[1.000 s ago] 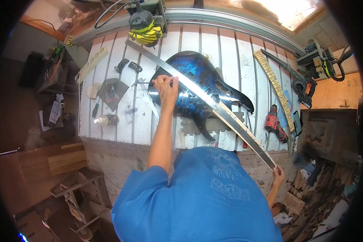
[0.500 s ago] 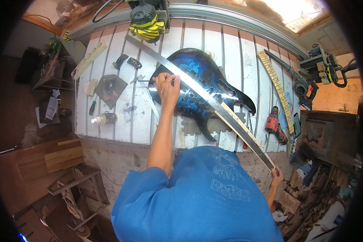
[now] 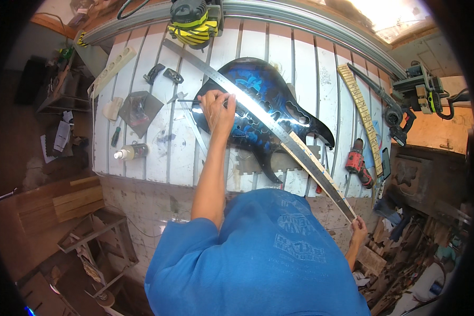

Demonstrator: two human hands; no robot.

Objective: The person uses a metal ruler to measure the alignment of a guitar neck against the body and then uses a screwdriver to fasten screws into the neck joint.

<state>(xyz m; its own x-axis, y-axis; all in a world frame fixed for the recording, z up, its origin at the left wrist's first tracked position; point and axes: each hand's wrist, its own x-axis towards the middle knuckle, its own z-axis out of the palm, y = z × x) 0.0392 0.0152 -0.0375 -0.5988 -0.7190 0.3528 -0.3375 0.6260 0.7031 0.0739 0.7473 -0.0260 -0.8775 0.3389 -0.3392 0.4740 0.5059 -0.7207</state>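
1 steel straightedge [image 3: 253, 109] crosses the blue-black guitar body [image 3: 268, 95] on the slatted bench [image 3: 305, 73]. Left hand [image 3: 217, 109]: fingers clamped on a slim dark rod [image 3: 186, 100]. Right hand [image 3: 358, 230]: fingers closed on the straightedge's lower end. Probable step: alignment; next move calls for steady support.

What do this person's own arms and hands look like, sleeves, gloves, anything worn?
The left hand and the right hand are both bare, without gloves. The left sleeve is short and blue, part of a blue shirt with faded, pale printing. The right forearm is bare where it shows; its sleeve cannot be made out.
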